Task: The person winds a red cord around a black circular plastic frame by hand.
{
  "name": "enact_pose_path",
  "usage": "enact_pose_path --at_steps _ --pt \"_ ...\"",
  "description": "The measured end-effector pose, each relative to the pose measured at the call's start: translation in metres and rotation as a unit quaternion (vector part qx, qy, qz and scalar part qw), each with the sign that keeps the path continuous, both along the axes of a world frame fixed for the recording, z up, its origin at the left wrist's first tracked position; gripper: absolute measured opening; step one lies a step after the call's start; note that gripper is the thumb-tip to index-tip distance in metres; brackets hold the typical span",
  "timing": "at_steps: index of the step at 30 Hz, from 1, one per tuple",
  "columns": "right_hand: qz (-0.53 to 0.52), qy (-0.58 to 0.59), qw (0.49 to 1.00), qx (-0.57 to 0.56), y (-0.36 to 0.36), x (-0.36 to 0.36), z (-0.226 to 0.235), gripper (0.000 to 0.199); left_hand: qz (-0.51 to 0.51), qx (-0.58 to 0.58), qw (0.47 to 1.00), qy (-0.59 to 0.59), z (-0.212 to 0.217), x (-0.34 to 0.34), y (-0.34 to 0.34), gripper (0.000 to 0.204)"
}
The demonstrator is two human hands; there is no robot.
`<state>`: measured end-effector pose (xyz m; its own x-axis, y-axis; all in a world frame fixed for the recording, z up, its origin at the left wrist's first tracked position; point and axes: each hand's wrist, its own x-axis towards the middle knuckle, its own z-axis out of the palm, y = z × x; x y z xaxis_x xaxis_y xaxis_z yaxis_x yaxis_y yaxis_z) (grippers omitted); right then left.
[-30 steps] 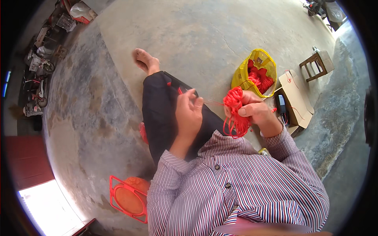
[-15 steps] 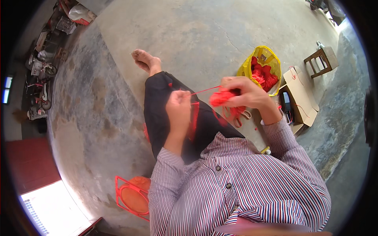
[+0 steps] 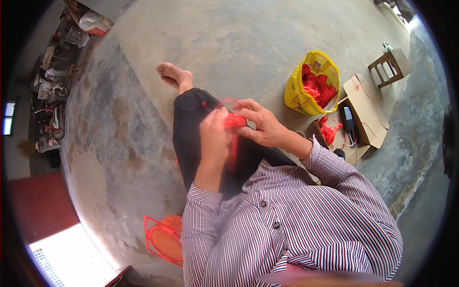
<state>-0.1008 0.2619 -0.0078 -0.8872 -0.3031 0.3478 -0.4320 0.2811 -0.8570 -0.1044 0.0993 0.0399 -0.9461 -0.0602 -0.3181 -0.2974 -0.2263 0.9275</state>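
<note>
Above my dark-trousered lap, my left hand (image 3: pixel 213 131) is closed, its fingertips pinching red cord. Close beside it, my right hand (image 3: pixel 260 123) grips a small red yarn bundle (image 3: pixel 235 121) between thumb and fingers. A loop of the red cord (image 3: pixel 231 102) arcs above both hands, blurred by motion. More red strands (image 3: pixel 233 152) hang below the left hand against the trousers. The exact grip of the left fingertips is partly hidden.
Right of my legs stands a yellow bag (image 3: pixel 293 88) filled with red bundles. Beside it, an open cardboard box (image 3: pixel 366 103) holds red yarn (image 3: pixel 329 130) and a dark device (image 3: pixel 348 119). Further off is a wooden stool (image 3: pixel 394 65); an orange-red chair (image 3: pixel 162 237) sits at my left.
My right hand has come left and down with the red yarn bundle, close to my left hand. The cord stretched between them now curls in a loop.
</note>
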Motion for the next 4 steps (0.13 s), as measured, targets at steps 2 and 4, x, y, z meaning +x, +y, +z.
enact_pose_path --at_steps 2,4 --pt "0.004 0.068 0.998 0.018 0.002 0.0 0.007 0.05 -0.01 0.099 0.994 -0.04 0.002 0.001 0.0 0.018" --pt "0.046 -0.389 0.848 -0.358 0.033 0.003 0.04 0.054 -0.043 0.126 0.989 -0.066 -0.012 -0.003 -0.007 0.025"
